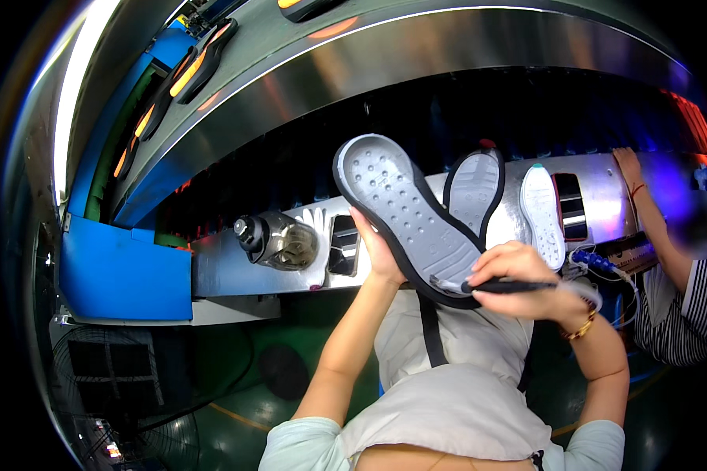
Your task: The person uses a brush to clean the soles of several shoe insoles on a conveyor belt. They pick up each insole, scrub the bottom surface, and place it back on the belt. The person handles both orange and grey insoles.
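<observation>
My left hand (pixel 379 250) grips the edge of a large grey shoe sole (pixel 397 192) with a black rim. The sole is tilted above my lap, its studded inner face up. In my right hand (pixel 514 271) is a slim black-handled brush (pixel 518 287), pinched between thumb and fingers. The brush's tip meets the sole's near end, where a shiny streak shows. Beyond the held sole, a second grey sole (pixel 476 184) with a black rim lies on the metal bench (pixel 511 204). A white sole (pixel 541 216) lies further right.
A dark-capped bottle (pixel 291 242) and a white glove (pixel 319 243) are on the bench to the left. Black and orange soles (pixel 204 63) ride the green conveyor (pixel 267 47) behind. A co-worker's arm (pixel 660 220) reaches onto the bench at right, near blue plugs (pixel 595 260) and cables.
</observation>
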A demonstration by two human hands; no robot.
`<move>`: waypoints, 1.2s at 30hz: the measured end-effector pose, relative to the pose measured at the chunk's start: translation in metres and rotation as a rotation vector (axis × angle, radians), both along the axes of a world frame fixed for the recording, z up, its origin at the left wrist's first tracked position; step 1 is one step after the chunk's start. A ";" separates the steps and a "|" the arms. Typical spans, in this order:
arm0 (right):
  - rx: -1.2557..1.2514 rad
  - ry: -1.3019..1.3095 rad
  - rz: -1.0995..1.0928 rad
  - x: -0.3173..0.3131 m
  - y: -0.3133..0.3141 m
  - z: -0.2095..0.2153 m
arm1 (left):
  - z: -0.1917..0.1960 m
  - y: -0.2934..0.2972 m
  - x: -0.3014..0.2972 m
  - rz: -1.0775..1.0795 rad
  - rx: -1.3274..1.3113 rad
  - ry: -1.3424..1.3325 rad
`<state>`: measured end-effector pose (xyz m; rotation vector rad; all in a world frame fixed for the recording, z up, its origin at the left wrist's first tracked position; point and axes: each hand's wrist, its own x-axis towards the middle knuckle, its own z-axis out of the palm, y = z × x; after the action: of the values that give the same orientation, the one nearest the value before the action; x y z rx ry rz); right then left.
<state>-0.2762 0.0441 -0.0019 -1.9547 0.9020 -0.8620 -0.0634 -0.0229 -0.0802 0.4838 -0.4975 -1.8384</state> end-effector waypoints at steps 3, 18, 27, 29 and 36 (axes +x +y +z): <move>0.013 -0.251 -0.121 -0.001 -0.023 0.022 | 0.031 0.019 -0.021 -0.121 -0.155 -0.016; 0.000 -0.301 -0.092 0.003 -0.030 0.029 | 0.050 0.016 -0.031 0.158 0.004 -0.157; 0.121 -0.358 -0.020 -0.009 -0.018 0.021 | 0.071 0.001 -0.022 0.211 -0.065 -0.133; 0.059 -0.277 0.087 -0.007 -0.006 0.026 | 0.070 -0.004 -0.015 0.182 -0.093 -0.131; 0.051 -0.236 -0.065 -0.027 -0.002 0.008 | 0.083 -0.006 -0.010 0.163 -0.126 -0.195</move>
<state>-0.3029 0.0421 0.0060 -1.7449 0.8432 -1.0715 -0.0731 -0.0291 0.0025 0.6028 -0.6815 -1.6013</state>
